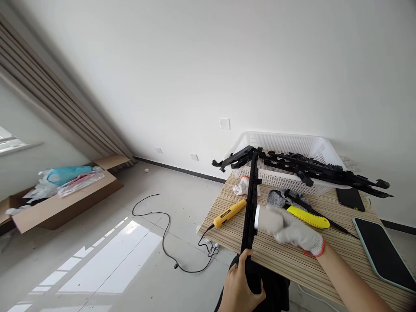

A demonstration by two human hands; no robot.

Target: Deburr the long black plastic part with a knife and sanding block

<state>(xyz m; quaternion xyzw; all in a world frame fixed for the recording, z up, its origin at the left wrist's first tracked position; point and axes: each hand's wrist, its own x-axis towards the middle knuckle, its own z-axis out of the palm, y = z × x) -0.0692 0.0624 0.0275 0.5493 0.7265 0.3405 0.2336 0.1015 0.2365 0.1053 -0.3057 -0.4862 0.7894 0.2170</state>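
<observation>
Black plastic strip (251,208) runs from my bare left hand (240,284), closed around its near end, away toward the white basket (286,145). My gloved right hand (292,229) presses against its middle from the right, fingers loosely curled and blurred; I cannot tell whether they grip. Beyond my right hand lies a yellow knife (308,217); left of the strip, a yellow tool (229,212).

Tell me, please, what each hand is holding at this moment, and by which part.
Both hold the long black plastic strip: the bare left hand grips its near end, and the gloved right hand meets it at mid-length, apparently pinching it.
</observation>
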